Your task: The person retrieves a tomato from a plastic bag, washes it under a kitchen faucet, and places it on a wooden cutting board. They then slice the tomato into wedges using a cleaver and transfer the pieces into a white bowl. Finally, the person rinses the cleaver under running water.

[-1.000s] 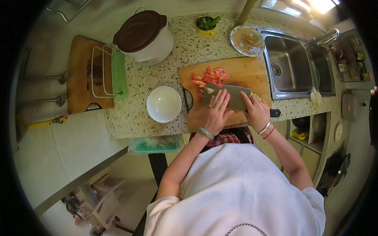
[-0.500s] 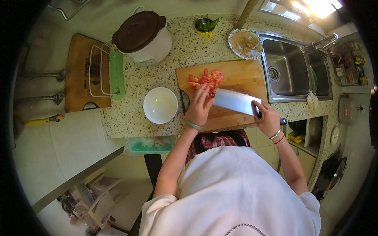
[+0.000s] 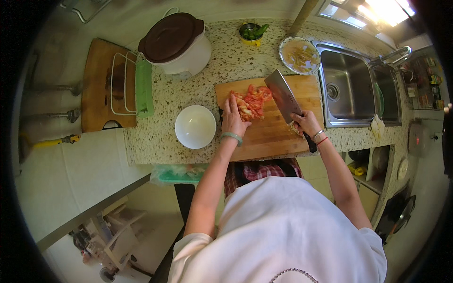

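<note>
A heap of cut tomato (image 3: 251, 103) lies on the wooden cutting board (image 3: 264, 139), with a few round slices at its far edge. My left hand (image 3: 233, 119) rests against the heap's left side, its fingers stretched out and holding nothing. In my right hand (image 3: 307, 124) is a cleaver (image 3: 282, 95), gripped where the blade meets the dark handle. Its broad blade slants up and to the left, right of the tomato and apart from it. Small pale chopped bits (image 3: 293, 128) lie on the board beside my right hand, partly hidden by it.
An empty white bowl (image 3: 195, 126) stands left of the board. Behind are a lidded white cooker (image 3: 186, 59), a small pot of green peppers (image 3: 251, 33) and a plate of pale strips (image 3: 299, 55). A steel sink (image 3: 347, 80) borders the right side.
My right hand has swung the cleaver away from the tomato, its blade now angled upward and to the right of the heap. My left hand has shifted from the heap's near edge to its left side.
</note>
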Available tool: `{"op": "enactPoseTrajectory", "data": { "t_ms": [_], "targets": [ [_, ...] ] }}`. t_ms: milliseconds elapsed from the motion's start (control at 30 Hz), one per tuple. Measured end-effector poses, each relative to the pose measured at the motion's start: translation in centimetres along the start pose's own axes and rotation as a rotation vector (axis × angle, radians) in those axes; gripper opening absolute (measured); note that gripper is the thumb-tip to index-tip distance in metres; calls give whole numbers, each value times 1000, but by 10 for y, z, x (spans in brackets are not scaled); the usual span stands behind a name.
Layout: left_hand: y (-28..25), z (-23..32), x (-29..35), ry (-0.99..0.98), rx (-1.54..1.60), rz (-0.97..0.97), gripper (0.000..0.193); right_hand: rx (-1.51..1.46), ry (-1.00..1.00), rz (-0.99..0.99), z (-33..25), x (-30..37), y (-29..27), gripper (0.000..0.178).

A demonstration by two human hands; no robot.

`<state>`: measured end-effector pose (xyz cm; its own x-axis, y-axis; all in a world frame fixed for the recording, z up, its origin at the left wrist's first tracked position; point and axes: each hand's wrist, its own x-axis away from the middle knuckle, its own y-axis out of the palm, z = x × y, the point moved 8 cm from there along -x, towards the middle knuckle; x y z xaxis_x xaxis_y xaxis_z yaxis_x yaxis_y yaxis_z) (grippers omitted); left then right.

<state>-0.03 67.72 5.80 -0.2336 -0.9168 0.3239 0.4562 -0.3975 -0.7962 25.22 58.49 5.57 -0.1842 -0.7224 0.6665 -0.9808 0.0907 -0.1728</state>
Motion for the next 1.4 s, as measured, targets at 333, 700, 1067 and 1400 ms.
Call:
{"op": "enactPoseTrajectory", "data": {
  "t_ms": [333, 700, 1067, 1400],
  "targets": [
    [7, 20, -2, 93, 146, 64, 120, 149, -3, -80, 19, 15, 27, 26],
    [15, 37, 21, 138, 232, 118, 119, -61, 21, -154, 40, 45, 44, 27],
    [22, 27, 21, 136, 286, 102, 110, -156, 129, -206, 72, 52, 58, 25],
    [19, 20, 31, 179, 470, 209, 97, -67, 75, -287, 65, 62, 66, 23]
  ]
}}
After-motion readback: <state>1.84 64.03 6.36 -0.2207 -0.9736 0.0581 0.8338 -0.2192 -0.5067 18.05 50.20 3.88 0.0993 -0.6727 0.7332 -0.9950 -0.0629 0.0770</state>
